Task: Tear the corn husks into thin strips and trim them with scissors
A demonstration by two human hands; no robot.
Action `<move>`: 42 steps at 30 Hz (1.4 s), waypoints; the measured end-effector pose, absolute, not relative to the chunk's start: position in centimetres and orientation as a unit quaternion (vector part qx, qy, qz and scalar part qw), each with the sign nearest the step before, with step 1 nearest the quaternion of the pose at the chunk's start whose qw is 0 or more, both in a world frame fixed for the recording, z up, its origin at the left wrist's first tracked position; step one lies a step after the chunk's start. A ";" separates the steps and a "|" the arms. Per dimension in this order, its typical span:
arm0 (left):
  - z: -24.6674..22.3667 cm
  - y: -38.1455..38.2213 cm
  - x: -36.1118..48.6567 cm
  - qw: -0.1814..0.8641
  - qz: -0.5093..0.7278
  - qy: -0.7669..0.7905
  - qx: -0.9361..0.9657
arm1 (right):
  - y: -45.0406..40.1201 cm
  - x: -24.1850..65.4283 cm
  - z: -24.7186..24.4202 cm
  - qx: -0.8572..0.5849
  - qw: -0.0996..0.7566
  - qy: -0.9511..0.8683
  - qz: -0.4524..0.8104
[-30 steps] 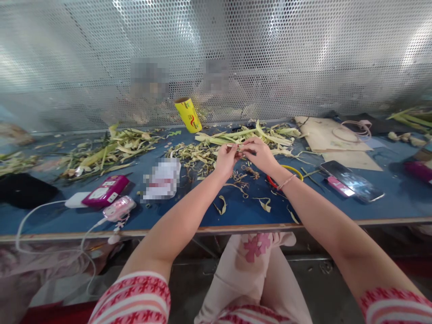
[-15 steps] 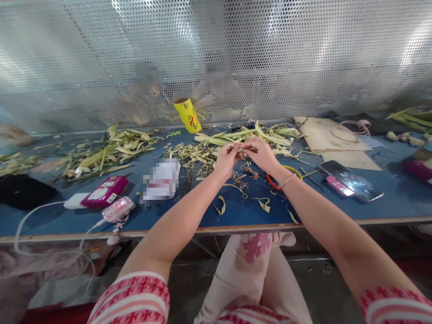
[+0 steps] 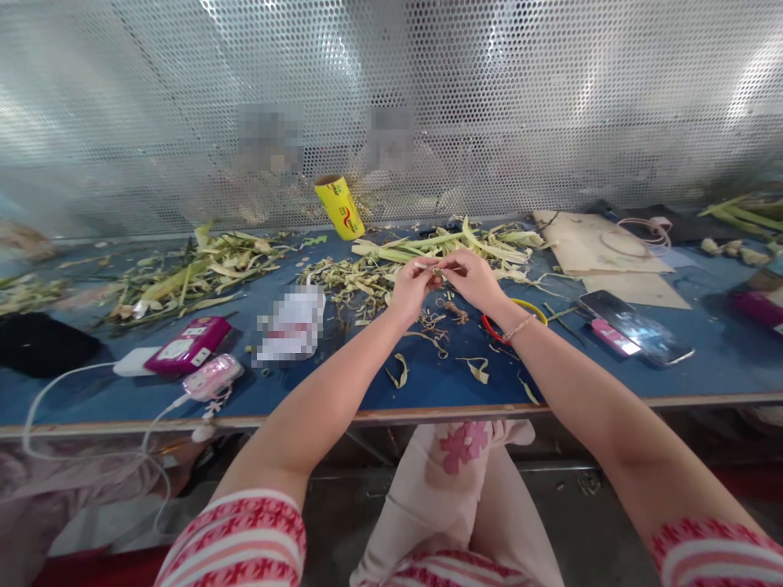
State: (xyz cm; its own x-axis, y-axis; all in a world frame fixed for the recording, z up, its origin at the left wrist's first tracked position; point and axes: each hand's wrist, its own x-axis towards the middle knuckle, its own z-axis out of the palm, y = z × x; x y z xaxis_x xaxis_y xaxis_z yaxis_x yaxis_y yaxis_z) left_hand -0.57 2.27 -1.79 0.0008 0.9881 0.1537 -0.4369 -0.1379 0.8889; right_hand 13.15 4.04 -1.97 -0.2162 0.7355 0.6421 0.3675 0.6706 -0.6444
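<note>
My left hand [image 3: 412,287] and my right hand [image 3: 467,275] meet fingertip to fingertip over the middle of the blue table. Both are closed in a pinch, and whatever they hold is too small and covered to name. Just behind them lies a heap of pale green leaf strips [image 3: 422,246]. Left of my left hand are shorter, curled dry strips [image 3: 351,281]. Below the hands rests a small brown tangle of fibre [image 3: 453,311]. A red and yellow ring [image 3: 532,307] lies beneath my right wrist.
A yellow tube [image 3: 339,209] stands tilted near the perforated metal screen [image 3: 526,106]. More leaf strips [image 3: 201,273], a magenta box [image 3: 188,346] and a pink charging gadget [image 3: 213,377] lie left. A phone [image 3: 636,326] and brown paper sheets [image 3: 587,240] lie right.
Both hands stay pinched together in nearly the same place, with only slight finger movement. The things on the table have not moved.
</note>
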 end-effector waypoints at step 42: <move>-1.7 2.3 -0.7 0.599 0.634 0.303 0.383 | 3.9 13.3 -2.0 -0.292 0.497 -0.814 0.069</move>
